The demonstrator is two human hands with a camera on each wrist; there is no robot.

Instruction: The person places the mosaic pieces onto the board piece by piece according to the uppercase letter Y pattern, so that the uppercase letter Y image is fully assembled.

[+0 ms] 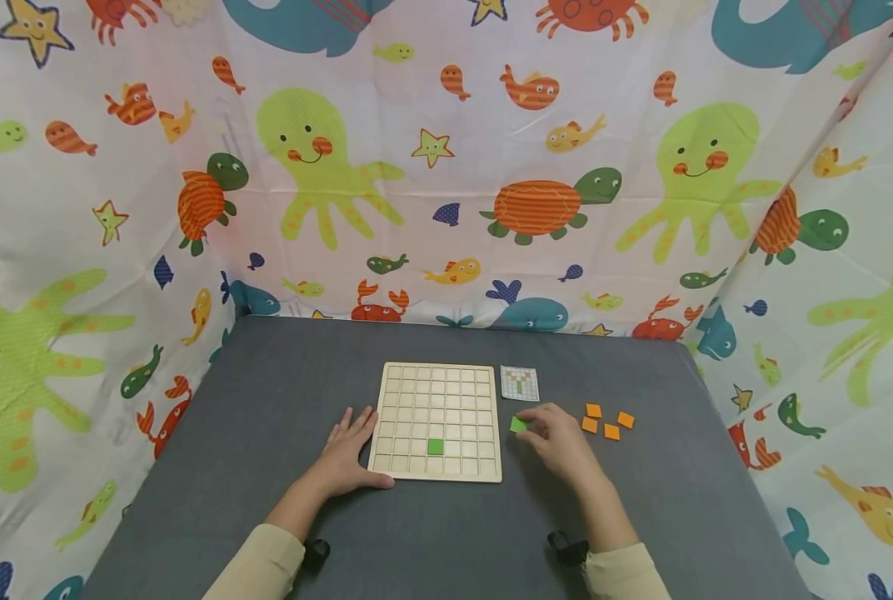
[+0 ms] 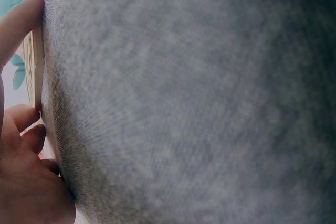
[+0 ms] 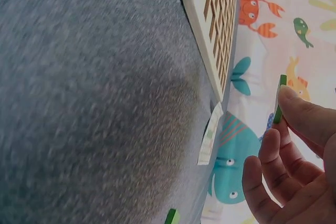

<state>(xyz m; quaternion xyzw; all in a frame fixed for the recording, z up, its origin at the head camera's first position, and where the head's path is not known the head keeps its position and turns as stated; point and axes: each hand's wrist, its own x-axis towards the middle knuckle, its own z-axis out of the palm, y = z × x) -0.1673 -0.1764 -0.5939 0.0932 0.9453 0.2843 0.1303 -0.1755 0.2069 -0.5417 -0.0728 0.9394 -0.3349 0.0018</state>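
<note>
A pale wooden grid board lies on the grey table, with one green square tile in a cell of its lower part. At the board's left side rests my left hand, fingers spread along the edge and thumb at the near left corner. The left wrist view shows the thumb against the board's edge. Right of the board, my right hand pinches a green tile between thumb and fingers, raised above the table. Another green tile lies on the table in the right wrist view.
Several orange square tiles lie just right of my right hand. A small card with a printed grid pattern lies by the board's upper right corner. A curtain with sea animals hangs behind the table.
</note>
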